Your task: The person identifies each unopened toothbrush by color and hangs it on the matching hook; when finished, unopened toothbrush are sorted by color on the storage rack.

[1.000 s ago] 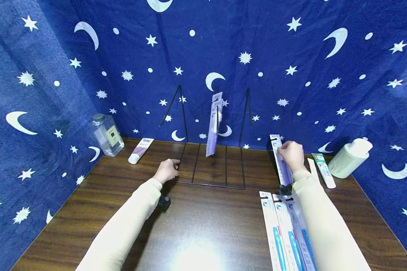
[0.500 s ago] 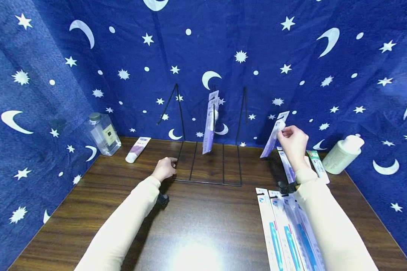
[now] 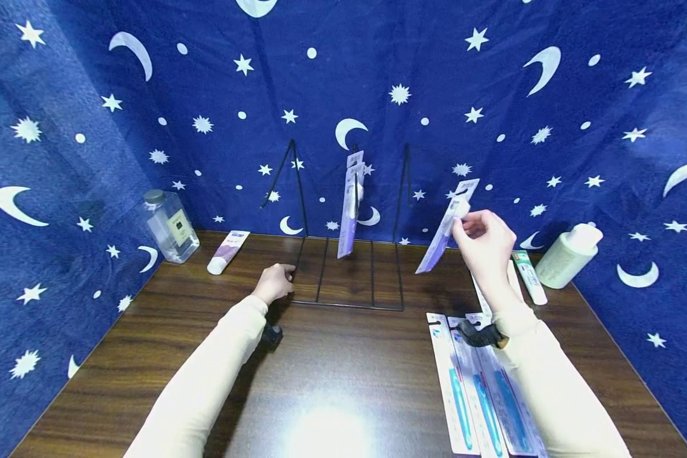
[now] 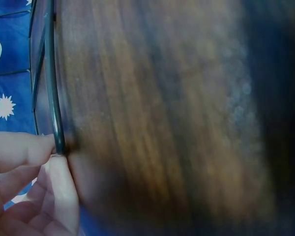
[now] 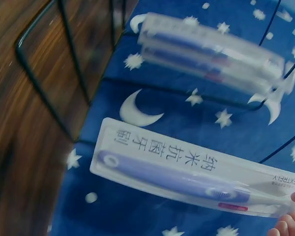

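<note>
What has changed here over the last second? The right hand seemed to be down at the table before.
The right hand has lifted a purple toothbrush in its clear and white pack off the brown wooden table and carried it up and leftward toward the black wire rack, pinching its top end. The left hand stays holding the rack's front corner, and the pack hanging on the rack is unmoved.

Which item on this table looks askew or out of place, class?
The white bottle at the far right leans against the backdrop, while the clear bottle opposite stands upright. Two tubes lie flat. Nothing looks spilled or damaged.
</note>
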Motion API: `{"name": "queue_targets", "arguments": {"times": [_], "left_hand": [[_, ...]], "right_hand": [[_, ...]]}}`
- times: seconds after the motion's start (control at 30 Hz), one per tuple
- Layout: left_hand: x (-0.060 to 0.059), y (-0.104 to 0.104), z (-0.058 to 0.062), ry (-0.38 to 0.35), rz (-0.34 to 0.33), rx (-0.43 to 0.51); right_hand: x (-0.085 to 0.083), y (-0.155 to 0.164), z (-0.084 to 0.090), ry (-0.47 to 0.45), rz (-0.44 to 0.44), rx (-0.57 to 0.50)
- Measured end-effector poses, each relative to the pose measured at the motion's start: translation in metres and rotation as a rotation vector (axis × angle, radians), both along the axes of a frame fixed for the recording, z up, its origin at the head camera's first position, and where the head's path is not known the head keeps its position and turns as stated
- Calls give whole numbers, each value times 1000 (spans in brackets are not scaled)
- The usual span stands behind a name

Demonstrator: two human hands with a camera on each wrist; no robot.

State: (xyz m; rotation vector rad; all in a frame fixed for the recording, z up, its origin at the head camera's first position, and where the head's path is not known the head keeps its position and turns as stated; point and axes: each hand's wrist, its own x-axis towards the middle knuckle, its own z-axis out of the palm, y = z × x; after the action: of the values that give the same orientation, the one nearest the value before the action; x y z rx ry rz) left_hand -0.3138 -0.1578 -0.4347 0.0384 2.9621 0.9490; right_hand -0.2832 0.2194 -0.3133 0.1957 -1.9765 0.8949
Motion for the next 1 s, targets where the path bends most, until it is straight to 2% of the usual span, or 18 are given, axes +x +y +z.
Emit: {"name": "queue_targets", "arguments": {"times": [0.27,0.5,0.73,1.0], "left_hand": [[-1,-1,1,-7,6,18],[0,-1,-1,-1,7,25],[0,0,-3,3,2,30],[-3,-2,-5,-22,15,43]], "right_hand": [[27,-19,13,87,53,18],[46,-37,20,184,126,105],[52,-66,13,205,206,104],[50,-98,7,207,283,165]]}}
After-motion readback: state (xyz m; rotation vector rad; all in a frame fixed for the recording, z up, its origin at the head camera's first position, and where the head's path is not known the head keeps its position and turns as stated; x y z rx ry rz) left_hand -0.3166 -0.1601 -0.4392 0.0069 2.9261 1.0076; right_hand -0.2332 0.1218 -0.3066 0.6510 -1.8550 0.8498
